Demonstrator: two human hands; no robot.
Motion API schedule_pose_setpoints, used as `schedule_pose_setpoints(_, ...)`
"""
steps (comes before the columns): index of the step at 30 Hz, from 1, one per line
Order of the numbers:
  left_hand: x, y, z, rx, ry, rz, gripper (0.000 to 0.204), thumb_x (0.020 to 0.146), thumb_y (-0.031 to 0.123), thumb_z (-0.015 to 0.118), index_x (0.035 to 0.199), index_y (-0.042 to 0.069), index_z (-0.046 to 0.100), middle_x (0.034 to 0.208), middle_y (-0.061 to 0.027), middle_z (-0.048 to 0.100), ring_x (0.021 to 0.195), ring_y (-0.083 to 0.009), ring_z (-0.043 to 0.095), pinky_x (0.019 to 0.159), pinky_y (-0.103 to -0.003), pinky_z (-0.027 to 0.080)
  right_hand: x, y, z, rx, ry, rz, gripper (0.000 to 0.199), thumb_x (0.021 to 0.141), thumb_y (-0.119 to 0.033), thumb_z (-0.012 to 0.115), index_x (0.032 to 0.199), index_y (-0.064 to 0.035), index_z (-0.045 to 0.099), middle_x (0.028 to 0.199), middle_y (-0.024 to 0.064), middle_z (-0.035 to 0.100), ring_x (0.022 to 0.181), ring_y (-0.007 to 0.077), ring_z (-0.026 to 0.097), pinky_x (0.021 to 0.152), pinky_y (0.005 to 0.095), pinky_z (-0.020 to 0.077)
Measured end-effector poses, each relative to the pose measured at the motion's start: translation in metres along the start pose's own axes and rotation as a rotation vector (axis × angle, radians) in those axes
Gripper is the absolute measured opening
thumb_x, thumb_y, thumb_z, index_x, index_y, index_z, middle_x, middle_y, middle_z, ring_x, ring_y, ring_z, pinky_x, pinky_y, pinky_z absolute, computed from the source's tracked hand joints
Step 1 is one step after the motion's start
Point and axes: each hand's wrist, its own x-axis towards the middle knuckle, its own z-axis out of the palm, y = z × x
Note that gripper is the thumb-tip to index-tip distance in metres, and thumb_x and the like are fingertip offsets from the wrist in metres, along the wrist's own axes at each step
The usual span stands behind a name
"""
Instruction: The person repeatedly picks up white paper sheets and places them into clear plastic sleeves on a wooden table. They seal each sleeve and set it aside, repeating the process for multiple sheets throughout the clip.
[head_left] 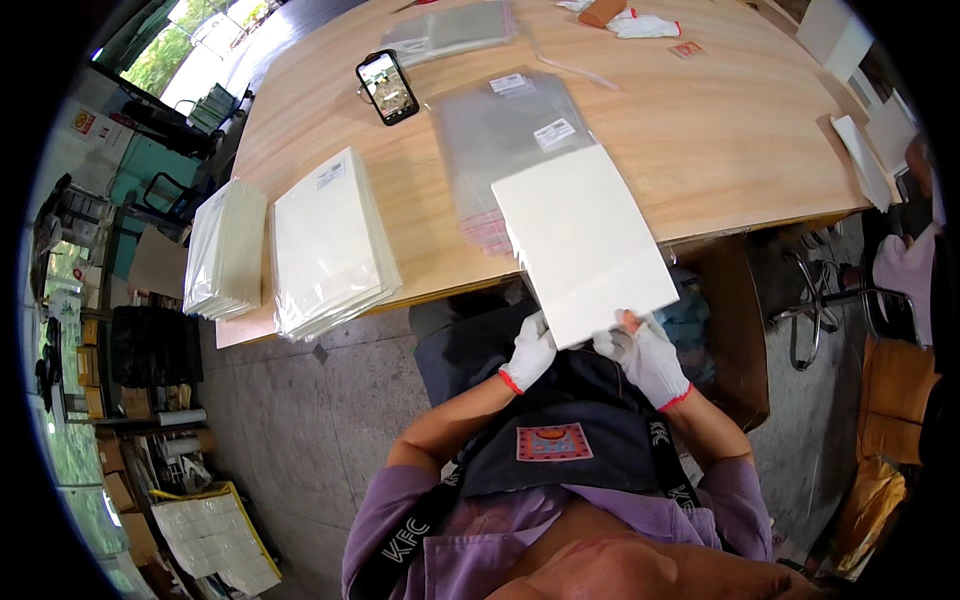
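A white rectangular board slants over the table's front edge, its lower end above my lap. At its lower left corner is my left hand, in a white glove with a red cuff, gripping the edge with its fingers partly hidden. My right hand, gloved alike but with a bare thumb tip showing, closes on the lower right part of the same board. The board's far end overlaps a pile of clear plastic bags that carry white labels. Whether the board is one sheet or several cannot be told.
Two stacks of white boards in clear bags, one narrower and one wider, stand on the table's left. Beyond them lies a phone. More plastic bags and white gloves are at the back. A chair stands right.
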Motion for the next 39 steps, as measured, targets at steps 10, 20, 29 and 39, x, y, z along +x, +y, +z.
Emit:
schedule_pose_setpoints(10, -0.009, 0.067, -0.031, -0.094, -0.057, -0.289, 0.033, 0.093, 0.021, 0.055, 0.118, -0.001, 0.053, 0.1, -0.009, 0.063, 0.084, -0.0162, 0.064, 0.069, -0.027, 0.053, 0.021, 0.003, 0.05, -0.345, -0.402, -0.005, 0.031, 0.094, -0.012, 0.047, 0.122, -0.0009, 0.051, 0.107, 0.0118, 0.062, 0.091, 0.0218, 0.063, 0.08, 0.0326, 0.051)
schedule_pose_setpoints(20, -0.015, 0.069, -0.054, -0.16, 0.086, -0.218, 0.033, 0.091, 0.028, 0.057, 0.104, -0.002, 0.059, 0.095, -0.0128, 0.066, 0.079, -0.018, 0.064, 0.068, -0.029, 0.053, 0.083, -0.041, 0.089, -2.131, -0.445, -1.093, 0.029, 0.075, -0.024, 0.066, 0.104, -0.0186, 0.062, 0.097, 0.003, 0.061, 0.088, 0.0229, 0.057, 0.079, 0.0355, 0.0479)
schedule_pose_setpoints(29, -0.021, 0.07, -0.068, -0.142, 0.066, -0.179, 0.028, 0.093, 0.022, 0.054, 0.103, -0.003, 0.059, 0.097, -0.0113, 0.065, 0.078, -0.0163, 0.063, 0.069, -0.028, 0.054, 0.047, 0.001, 0.099, -2.128, -0.55, -0.983, 0.014, 0.081, -0.027, 0.058, 0.083, -0.0138, 0.053, 0.066, 0.0044, 0.061, 0.062, 0.0234, 0.062, 0.055, 0.0355, 0.048)
schedule_pose_setpoints(39, -0.017, 0.058, -0.07, -0.049, 0.085, -0.073, 0.023, 0.091, 0.018, 0.056, 0.097, -0.003, 0.061, 0.086, -0.0093, 0.066, 0.073, -0.0145, 0.064, 0.067, -0.025, 0.052, 0.059, 0.019, 0.098, -2.11, -0.633, -0.853, 0.014, 0.082, -0.024, 0.056, 0.085, -0.0107, 0.052, 0.061, 0.0067, 0.061, 0.059, 0.0218, 0.064, 0.051, 0.0354, 0.0487)
